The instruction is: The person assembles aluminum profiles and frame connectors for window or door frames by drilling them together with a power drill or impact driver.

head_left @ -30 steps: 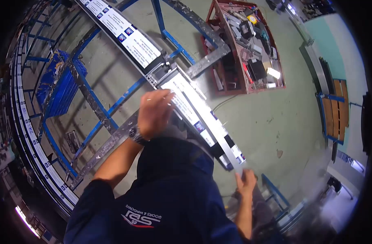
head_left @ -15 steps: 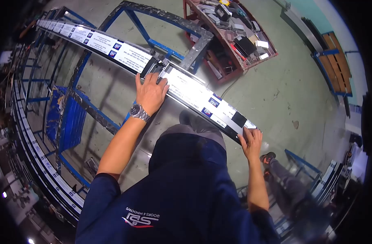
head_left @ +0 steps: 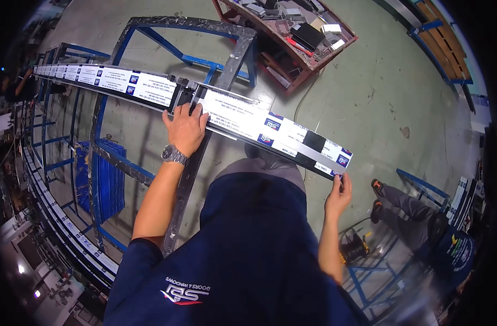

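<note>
A short profile bar (head_left: 240,117) in printed white protective film, with a dark near edge, lies across a blue metal stand (head_left: 235,60). A longer film-covered profile (head_left: 107,79) runs away to the left in line with it. Between their ends is a gap with dark fittings (head_left: 187,93), partly hidden. My left hand (head_left: 186,129), wearing a metal watch, lies spread over the near edge at this gap. At the short bar's right end, my right hand (head_left: 338,198) has its thumb and fingertips together on the near corner, beside a black patch (head_left: 314,142).
A red cart (head_left: 335,51) of blocks and tools stands beyond the stand. Blue crates (head_left: 115,179) sit among the frames at left, near a rack of long profiles (head_left: 69,228). A co-worker (head_left: 444,239) is at right, near a cable reel (head_left: 354,245).
My view has shifted, bringing more of the co-worker in. My right hand has slid from over the bar's end to its near corner. My left hand stays at the gap.
</note>
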Tool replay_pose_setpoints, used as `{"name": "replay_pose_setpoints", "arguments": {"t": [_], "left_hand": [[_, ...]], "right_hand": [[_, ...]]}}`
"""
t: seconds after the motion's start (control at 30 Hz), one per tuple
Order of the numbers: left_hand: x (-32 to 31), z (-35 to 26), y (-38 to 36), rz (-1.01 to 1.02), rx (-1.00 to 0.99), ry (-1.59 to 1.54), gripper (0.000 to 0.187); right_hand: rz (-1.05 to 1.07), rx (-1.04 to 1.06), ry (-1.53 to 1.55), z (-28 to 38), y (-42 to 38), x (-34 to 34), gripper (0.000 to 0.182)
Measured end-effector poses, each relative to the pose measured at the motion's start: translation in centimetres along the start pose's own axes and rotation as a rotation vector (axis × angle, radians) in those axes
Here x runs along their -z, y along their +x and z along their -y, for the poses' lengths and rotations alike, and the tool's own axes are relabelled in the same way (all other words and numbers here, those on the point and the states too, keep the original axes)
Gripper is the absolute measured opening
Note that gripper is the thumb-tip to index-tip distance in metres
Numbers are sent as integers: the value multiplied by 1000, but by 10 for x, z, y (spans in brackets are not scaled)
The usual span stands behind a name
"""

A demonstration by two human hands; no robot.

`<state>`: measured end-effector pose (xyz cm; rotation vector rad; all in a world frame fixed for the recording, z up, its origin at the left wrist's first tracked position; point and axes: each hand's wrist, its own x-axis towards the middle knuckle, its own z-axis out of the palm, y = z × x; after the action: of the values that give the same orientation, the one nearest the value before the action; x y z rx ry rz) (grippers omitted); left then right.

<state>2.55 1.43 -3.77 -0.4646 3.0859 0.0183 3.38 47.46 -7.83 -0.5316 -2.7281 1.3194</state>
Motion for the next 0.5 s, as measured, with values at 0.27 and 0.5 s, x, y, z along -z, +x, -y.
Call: {"name": "replay_pose_setpoints", "arguments": {"t": [0.27, 0.5], "left_hand": [[0, 1, 0, 60, 11, 40, 38], [-11, 12, 3, 110, -8, 115, 41]], "right_hand": [[34, 17, -16, -3, 1, -8, 45], [53, -134, 371, -8, 1, -8, 51]]}}
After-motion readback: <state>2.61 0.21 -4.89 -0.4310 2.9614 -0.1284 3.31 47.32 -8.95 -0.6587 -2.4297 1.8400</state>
